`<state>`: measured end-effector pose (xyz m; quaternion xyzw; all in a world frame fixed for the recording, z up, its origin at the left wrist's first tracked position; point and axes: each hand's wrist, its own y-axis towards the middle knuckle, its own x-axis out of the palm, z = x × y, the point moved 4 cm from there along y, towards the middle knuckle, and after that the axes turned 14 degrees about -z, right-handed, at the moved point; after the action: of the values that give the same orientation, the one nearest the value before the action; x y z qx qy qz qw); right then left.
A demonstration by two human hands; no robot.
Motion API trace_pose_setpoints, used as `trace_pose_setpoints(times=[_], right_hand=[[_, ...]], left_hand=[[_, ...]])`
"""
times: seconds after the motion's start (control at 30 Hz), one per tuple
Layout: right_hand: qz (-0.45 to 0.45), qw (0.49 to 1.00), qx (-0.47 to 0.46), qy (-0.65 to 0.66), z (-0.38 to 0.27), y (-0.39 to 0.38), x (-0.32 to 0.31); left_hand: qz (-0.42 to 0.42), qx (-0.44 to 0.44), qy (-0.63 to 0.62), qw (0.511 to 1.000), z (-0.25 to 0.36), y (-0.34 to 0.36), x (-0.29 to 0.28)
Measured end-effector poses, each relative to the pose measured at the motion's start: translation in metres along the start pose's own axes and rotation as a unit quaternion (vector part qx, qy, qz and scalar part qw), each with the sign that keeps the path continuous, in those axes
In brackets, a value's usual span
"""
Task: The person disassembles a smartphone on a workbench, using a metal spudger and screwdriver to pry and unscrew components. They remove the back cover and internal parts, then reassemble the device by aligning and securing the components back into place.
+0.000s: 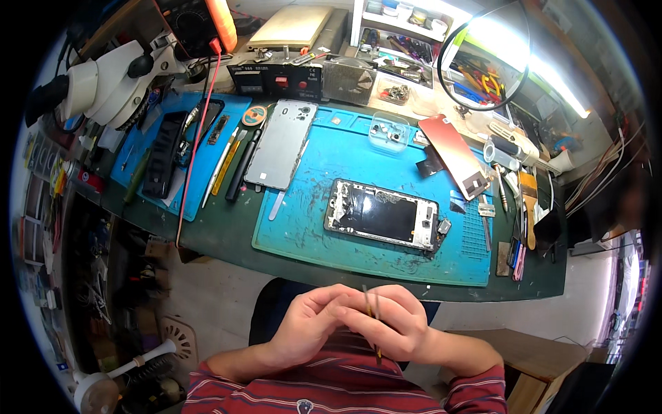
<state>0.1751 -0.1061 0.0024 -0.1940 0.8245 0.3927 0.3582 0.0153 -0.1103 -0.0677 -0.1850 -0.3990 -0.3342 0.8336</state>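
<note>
Both my hands are held together in front of my body, just off the near edge of the bench. My right hand (pixel 396 324) grips a slim dark and yellow pair of tweezers (pixel 378 354), its two thin tips poking up between the fingers. My left hand (pixel 314 323) is closed, its fingertips pressed against those of the right; what they pinch, if anything, is hidden. Beyond them, an opened phone (pixel 381 215) with a dark screen area and torn, whitish edges lies on the blue work mat (pixel 303 234). A small metallic part (pixel 445 225) sits at its right end.
A grey phone panel (pixel 281 145) lies at the mat's upper left, a reddish-pink back cover (pixel 452 152) at its upper right. Near that stands a clear plastic box (pixel 388 132). A microscope (pixel 103 83) stands far left, a red cable (pixel 196 148) crosses the bench, and a brush (pixel 528 207) lies right.
</note>
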Motion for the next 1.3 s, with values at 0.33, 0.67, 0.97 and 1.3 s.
trace_pose_setpoints(times=[0.33,0.67,0.97,1.3], right_hand=[[0.065,0.993,0.022,-0.096,-0.01,-0.024,0.002],[0.021,0.979,-0.034,-0.199,-0.012,-0.025,0.015],[0.018,0.998,-0.017,-0.062,0.003,-0.035,-0.007],[0.027,0.986,0.07,-0.148,0.041,-0.047,-0.051]], left_hand=[[-0.07,-0.077,-0.175,0.979,-0.016,-0.002,-0.001],[0.115,0.02,0.065,0.991,0.0,-0.013,-0.01],[0.139,-0.038,0.177,0.974,0.015,-0.043,-0.029],[0.365,-0.076,0.345,0.861,0.02,-0.116,-0.143]])
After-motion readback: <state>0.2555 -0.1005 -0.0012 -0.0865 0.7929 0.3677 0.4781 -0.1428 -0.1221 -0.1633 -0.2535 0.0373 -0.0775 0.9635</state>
